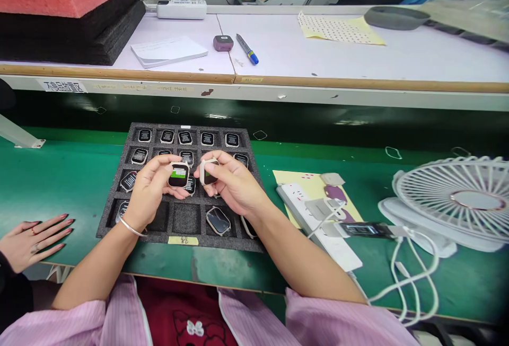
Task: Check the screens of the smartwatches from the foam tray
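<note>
Left grip (pixel 148 189) pinches green-screened watch (pixel 178 175), right grip (pixel 235 184) tilted watch (pixel 205 174) alongside.

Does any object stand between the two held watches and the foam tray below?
Only fingers: no other object shows between. The left hand grips one watch, the right hand the other watch, above the foam tray; tray watches lie below.

The left hand (pixel 149 187) grips a lit watch (pixel 180 175) with green on its screen, and the right hand (pixel 236 184) grips a tilted watch (pixel 209 171) just beside it. Both are above a dark foam tray (pixel 185 219) whose far row holds 5 watches (pixel 207 138). Another person's hand (pixel 35 244) lies at left; a power strip (pixel 334 248) and a white fan (pixel 469 200) are at right. On the shelf (pixel 278 60), 1 marker (pixel 247 49) lies beside a purple device (pixel 223 43).
</note>
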Tool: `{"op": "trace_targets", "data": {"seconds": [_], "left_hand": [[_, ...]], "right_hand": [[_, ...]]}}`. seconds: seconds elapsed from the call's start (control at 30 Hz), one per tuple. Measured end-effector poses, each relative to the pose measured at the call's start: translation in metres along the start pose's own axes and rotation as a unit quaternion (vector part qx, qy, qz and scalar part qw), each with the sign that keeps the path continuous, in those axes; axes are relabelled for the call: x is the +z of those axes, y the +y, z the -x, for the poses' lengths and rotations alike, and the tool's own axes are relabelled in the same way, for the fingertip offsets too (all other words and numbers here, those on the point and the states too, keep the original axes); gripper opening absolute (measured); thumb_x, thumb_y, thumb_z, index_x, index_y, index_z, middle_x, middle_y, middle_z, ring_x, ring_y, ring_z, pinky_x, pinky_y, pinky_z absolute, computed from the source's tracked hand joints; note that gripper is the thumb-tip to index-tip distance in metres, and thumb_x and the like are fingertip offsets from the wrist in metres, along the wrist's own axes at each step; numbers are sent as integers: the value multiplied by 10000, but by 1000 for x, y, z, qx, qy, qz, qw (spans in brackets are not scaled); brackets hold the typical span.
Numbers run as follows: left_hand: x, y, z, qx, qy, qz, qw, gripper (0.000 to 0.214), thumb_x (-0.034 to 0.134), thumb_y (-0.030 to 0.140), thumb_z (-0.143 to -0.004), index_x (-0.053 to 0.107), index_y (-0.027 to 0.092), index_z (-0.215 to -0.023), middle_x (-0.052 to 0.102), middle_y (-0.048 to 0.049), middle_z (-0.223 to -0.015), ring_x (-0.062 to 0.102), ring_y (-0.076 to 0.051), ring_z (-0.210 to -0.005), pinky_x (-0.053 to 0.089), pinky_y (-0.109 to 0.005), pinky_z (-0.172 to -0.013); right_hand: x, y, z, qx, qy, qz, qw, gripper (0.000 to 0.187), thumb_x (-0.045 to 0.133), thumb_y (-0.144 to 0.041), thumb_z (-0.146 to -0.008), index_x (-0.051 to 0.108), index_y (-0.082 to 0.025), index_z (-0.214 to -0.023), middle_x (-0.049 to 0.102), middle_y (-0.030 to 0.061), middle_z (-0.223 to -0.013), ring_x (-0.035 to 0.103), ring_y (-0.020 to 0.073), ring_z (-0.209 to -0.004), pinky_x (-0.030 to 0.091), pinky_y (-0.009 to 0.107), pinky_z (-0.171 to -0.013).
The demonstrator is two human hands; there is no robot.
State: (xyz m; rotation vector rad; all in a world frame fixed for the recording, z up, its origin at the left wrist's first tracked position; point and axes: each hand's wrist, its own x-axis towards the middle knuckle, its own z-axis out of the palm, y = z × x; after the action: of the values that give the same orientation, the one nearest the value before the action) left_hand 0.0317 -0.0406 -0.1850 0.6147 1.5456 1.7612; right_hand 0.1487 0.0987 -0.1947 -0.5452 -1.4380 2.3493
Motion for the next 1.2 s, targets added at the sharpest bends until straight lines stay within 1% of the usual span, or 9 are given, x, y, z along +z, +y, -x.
{"op": "trace_targets", "data": {"seconds": [0.2, 0.4, 0.5, 0.6, 0.73, 0.8, 0.93, 1.0, 1.2], "left_hand": [[-2, -6, -3, 63, 11, -57, 996, 262, 743, 304, -752, 603, 167, -926, 637, 33, -813, 553, -35, -429, 475, -165, -406], [-4, -12, -5, 60, -38, -40, 997, 491, 781, 186, -677, 566, 185, -1119, 680, -48, -1047, 661, -108, -762, 562, -189, -608], [-4, -11, -4, 53, -57, -12, 997, 608, 780, 164, -673, 519, 201, -1220, 663, -66, -1139, 679, -124, -846, 583, -221, -709], [-9, -4, 2, 36, -81, -10, 996, 691, 772, 185, -702, 462, 219, -1318, 655, -62, -1133, 678, -106, -730, 594, -262, -715], [-32, 9, 22, 31, -124, -106, 986, 619, 731, 226, -772, 477, 238, -1337, 649, -59, -1120, 692, -146, -783, 597, -328, -783], [-47, 12, 34, 56, -129, -228, 964, 492, 729, 242, -786, 554, 238, -1245, 657, -56, -1101, 673, -182, -879, 576, -366, -848], [-68, 6, 53, 136, -120, -480, 858, 376, 740, 229, -784, 644, 254, -1146, 623, -58, -1142, 556, -266, -1114, 455, -489, -1041], [-71, 0, 55, 142, -124, -534, 824, 377, 748, 230, -784, 663, 257, -1150, 590, -67, -1171, 509, -282, -1140, 440, -500, -1046], [-77, -7, 54, 128, -127, -604, 776, 587, 770, 307, -807, 576, 291, -1361, 560, -85, -1180, 486, -286, -1072, 441, -506, -973]], "right_hand": [[-3, 1, -3, 27, -33, -33, 999, 303, 646, -287, -802, 618, -178, -1083, 757, 47, -844, 666, 153, -536, 486, 275, -510], [-3, 0, -2, 23, -40, -42, 998, 382, 612, -186, -738, 603, -188, -1121, 746, 26, -873, 711, 178, -622, 555, 324, -605], [-1, 1, -1, -4, -41, -13, 999, 527, 699, -150, -709, 551, -239, -1207, 717, -12, -916, 700, 149, -647, 555, 303, -628], [0, 3, 2, -34, -65, 32, 997, 667, 789, -142, -684, 501, -277, -1271, 680, -19, -965, 691, 135, -685, 569, 306, -671], [-2, 8, 18, -44, -102, 157, 981, 526, 745, -202, -769, 511, -253, -1237, 653, 17, -982, 695, 164, -775, 582, 368, -761], [-1, 12, 31, -84, -102, 295, 946, 446, 702, -203, -798, 545, -236, -1213, 656, 59, -1041, 689, 214, -906, 565, 422, -831], [8, 24, 51, -187, -72, 564, 801, 400, 728, -217, -780, 637, -214, -1170, 615, 147, -1259, 574, 340, -1196, 435, 567, -1006], [14, 31, 56, -189, -69, 625, 754, 396, 740, -262, -791, 660, -199, -1175, 597, 170, -1306, 537, 370, -1240, 400, 595, -1022], [9, 30, 67, -207, -59, 676, 705, 494, 678, -372, -888, 587, -209, -1346, 560, 192, -1395, 504, 373, -1297, 398, 566, -1014]]}}
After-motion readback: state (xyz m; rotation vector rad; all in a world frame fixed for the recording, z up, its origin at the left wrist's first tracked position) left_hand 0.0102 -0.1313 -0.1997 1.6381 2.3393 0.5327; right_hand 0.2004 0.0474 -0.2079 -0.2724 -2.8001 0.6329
